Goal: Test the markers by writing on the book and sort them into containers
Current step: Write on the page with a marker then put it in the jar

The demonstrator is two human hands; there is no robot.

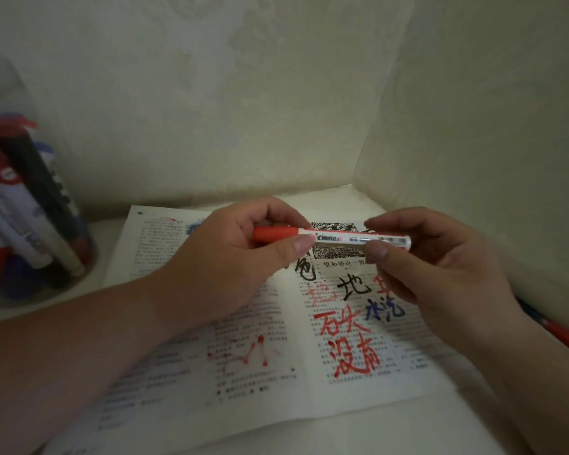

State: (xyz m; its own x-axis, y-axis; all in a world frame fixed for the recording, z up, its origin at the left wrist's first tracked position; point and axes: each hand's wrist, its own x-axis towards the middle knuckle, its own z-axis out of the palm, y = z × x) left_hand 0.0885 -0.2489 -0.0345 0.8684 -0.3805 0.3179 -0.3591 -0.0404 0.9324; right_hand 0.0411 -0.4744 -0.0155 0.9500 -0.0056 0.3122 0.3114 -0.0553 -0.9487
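Observation:
A white marker [342,239] with a red cap lies level in the air above the open book [260,356]. My left hand [230,257] grips the red cap end, thumb and fingers curled round it. My right hand [440,267] pinches the white barrel's other end between thumb and fingers. The cap is on the marker. The book's pages carry printed text with red, black and blue handwritten characters.
A clear container [30,224] with several red, blue and black markers stands at the left by the wall. More markers [559,336] lie at the right edge, partly hidden by my right arm. Pale walls close in behind and on the right.

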